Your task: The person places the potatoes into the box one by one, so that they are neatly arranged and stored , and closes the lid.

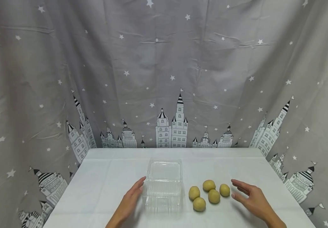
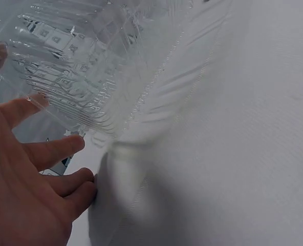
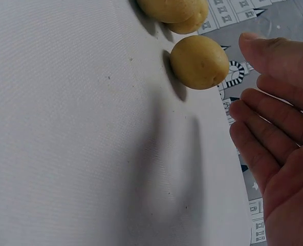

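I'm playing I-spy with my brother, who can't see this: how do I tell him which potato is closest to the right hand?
Start at the white table, and find the clear box on it. Just right of the box in the head view sit five potatoes. Choose the rightmost potato, the only one with no other potato between it and the right hand.

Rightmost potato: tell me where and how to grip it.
Probably best pinched across its middle by the right hand, coming from the right: this potato is rounded, its right side is unobstructed, and other potatoes sit close on its left.
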The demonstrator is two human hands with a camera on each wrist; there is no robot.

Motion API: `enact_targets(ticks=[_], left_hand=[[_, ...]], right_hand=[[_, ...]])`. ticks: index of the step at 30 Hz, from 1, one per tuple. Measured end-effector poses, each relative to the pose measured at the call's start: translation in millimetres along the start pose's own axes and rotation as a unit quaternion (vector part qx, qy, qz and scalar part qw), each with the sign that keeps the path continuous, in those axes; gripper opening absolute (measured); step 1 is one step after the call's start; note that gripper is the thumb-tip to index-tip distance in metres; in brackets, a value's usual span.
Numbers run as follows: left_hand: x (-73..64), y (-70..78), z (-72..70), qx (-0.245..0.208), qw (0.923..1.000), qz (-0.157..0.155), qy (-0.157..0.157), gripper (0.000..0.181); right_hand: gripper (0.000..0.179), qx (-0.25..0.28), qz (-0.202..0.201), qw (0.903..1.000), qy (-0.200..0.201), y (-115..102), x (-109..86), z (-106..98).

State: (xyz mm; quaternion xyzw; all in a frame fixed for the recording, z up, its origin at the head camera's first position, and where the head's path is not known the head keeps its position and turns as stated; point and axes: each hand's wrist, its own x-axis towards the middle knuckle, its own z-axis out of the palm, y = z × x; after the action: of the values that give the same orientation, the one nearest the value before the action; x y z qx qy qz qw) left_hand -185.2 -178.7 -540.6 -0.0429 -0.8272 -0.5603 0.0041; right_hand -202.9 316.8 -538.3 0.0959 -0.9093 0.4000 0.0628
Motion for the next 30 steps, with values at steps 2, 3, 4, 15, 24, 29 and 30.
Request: enact_targets(ticks=[2,3,4,15,24,29,30], left_hand=[[-0.1,-2.1,1.0,-0.009,0.9998,0.005,-0.016,0.052],[0.1,-3.5,1.6,-0.014,0.9995,0.008,-0.025,0.052],[0.4,-6.3,2.2,-0.009,0.9993,0.013,-0.034,0.053],[-2.7,-37.4,15.3,0.005,0.9996,0.009,-0.027,0.057],[-10.0,-12.4,19.2,0.022,0.9990,-0.037,-0.015,0.065],[-10.4,-16.4,18.2,0.005,0.9989,-0.038,-0.027,0.071],[-10.6,-18.2,17.7,-0.006,0.9988,-0.035,-0.032,0.073]], right_hand=[[0.054,0.000,-0.005,1.0000,0.000,1.8,0.4,0.4],[0.054,0.000,-0.007,1.0000,0.000,2.8,0.8,0.7],[0.054,0.000,-0.010,0.9999,0.000,4.0,1.1,1.1],[0.058,0.005,-0.005,0.9999,-0.011,12.4,4.1,6.5],[0.057,0.008,0.007,0.9998,-0.018,12.9,4.8,12.5],[0.054,-0.004,0.011,0.9998,-0.016,12.3,3.9,18.0],[0.053,-0.011,0.012,0.9997,-0.017,12.3,3.8,19.2]])
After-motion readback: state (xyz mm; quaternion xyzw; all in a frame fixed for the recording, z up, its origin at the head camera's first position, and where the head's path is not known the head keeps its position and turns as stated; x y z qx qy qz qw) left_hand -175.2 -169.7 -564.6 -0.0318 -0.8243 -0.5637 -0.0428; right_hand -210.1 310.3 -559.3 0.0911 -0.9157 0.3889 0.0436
